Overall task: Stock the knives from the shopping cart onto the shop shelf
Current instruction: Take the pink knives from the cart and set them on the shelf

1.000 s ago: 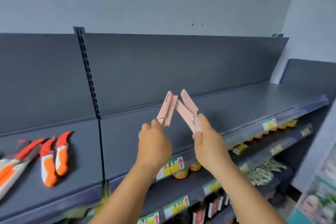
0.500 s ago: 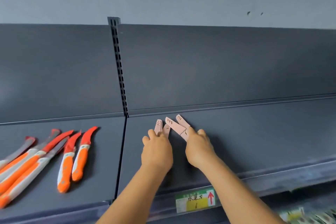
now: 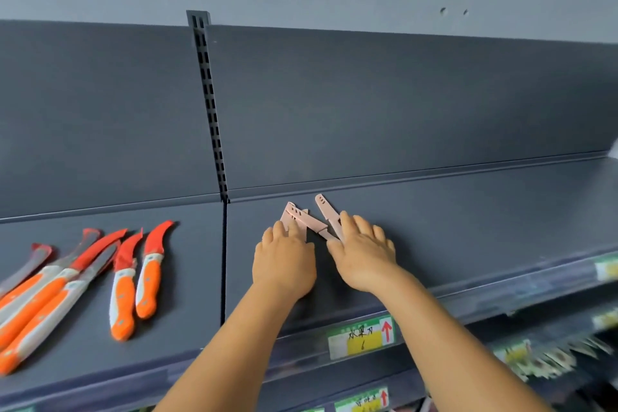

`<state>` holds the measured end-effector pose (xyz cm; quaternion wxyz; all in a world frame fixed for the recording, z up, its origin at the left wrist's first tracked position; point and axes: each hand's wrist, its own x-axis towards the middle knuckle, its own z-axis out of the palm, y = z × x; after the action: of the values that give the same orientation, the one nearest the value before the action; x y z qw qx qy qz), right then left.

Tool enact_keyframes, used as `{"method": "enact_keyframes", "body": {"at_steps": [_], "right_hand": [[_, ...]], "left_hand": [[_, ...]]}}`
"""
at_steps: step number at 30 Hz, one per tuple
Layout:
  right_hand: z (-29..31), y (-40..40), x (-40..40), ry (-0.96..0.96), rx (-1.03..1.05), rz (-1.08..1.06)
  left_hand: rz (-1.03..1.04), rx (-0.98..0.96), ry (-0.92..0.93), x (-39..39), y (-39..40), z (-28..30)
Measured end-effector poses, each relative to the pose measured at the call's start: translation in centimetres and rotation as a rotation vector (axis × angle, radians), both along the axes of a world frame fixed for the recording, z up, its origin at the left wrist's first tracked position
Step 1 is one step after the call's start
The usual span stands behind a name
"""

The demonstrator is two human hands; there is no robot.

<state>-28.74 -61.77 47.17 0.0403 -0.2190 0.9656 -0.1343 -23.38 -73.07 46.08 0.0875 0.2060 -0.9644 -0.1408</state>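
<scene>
Several pink sheathed knives point(image 3: 302, 219) lie fanned out on the dark grey shelf point(image 3: 468, 227), just right of the upright post. My left hand point(image 3: 284, 261) is over the left pair, its fingers curled onto their handles. One more pink knife point(image 3: 327, 212) points away from my right hand point(image 3: 363, 252), which lies flat with its fingers spread over the handles. The handles themselves are hidden under both hands.
Several orange-handled knives with red sheaths point(image 3: 133, 278) lie on the left shelf section. A slotted upright post point(image 3: 210, 110) divides the two sections. A yellow price tag point(image 3: 363, 338) sits on the shelf's front rail. Packaged goods point(image 3: 541, 358) fill the lower shelves at right.
Both hands have carried the pink knives forward and down onto the shelf. My right hand has flattened out over its knives. The view has swung to the left.
</scene>
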Motion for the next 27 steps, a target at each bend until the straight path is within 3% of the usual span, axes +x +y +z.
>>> {"method": "enact_keyframes", "body": {"at_steps": [10,17,27], "right_hand": [[2.6,7.2,9.9,0.120,-0.166,-0.145],[-1.8,14.3,18.0,0.002,-0.230,-0.369],[-12.6,24.9,27.5,-0.195,-0.238,-0.788]], "left_hand": [[-0.324,0.086,0.311,7.4,5.3,2.7],[-0.571,0.142,0.208,13.3,11.3,-1.7],[-0.844,0.195,-0.149,18.5,21.7,-10.9]]}}
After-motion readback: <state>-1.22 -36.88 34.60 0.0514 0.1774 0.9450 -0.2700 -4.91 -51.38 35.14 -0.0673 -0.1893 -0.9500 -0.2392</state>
